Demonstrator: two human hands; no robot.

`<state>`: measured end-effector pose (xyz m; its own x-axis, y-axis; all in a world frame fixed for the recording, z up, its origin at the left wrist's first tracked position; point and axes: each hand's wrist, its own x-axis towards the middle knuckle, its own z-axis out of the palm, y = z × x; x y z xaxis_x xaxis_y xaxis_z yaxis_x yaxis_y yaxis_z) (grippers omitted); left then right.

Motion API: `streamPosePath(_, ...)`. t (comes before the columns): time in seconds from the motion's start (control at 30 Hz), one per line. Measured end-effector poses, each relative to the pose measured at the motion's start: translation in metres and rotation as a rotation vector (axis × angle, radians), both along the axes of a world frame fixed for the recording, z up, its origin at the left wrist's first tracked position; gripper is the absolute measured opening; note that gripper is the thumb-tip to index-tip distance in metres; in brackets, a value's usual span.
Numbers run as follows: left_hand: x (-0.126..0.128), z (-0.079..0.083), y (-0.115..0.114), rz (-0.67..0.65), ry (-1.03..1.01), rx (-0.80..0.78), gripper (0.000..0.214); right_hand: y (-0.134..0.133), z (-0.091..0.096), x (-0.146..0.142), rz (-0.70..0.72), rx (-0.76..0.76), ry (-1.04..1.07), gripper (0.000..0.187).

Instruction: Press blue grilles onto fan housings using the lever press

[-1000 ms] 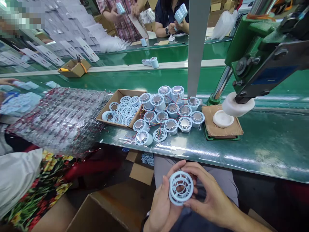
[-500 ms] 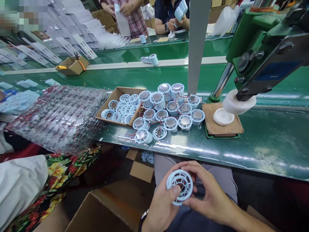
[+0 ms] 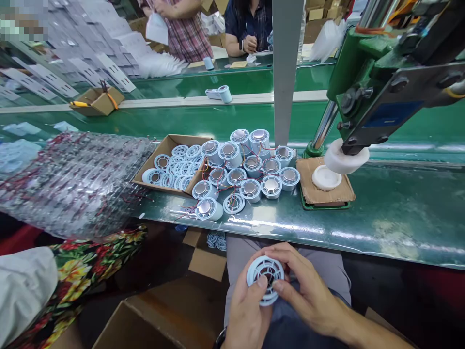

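At the bottom centre of the frame, the left hand (image 3: 245, 310) presses its thumb on the face of a pale blue fan grille (image 3: 265, 279). The right hand (image 3: 308, 295) pinches the grille's right rim, fingers curled over its top. Above, similar parts cluster on the green conveyor (image 3: 381, 218).

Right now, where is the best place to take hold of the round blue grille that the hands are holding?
Probably by its outer rim, from opposite sides. The blue grille is a flat ring with thin spokes and open slots, facing up. The left hand and right hand already pinch its edge with thumbs and fingertips.
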<state>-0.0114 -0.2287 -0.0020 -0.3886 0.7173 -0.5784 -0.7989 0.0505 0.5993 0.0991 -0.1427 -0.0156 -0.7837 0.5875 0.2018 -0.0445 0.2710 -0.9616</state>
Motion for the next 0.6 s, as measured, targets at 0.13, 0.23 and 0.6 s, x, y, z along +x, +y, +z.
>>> streamPosePath(0.13,0.002,-0.002,0.002,-0.029,-0.014,0.0,0.036,-0.003,-0.005,-0.003,-0.061,0.037,-0.005,0.043)
streamPosePath(0.23,0.003,-0.007,0.0,-0.051,0.001,0.015,0.035,-0.008,-0.011,-0.006,-0.143,0.02,0.059,0.05)
streamPosePath(0.6,-0.034,-0.002,-0.017,-0.631,0.491,0.217,0.061,0.015,0.022,0.021,0.03,-0.047,-0.062,0.017)
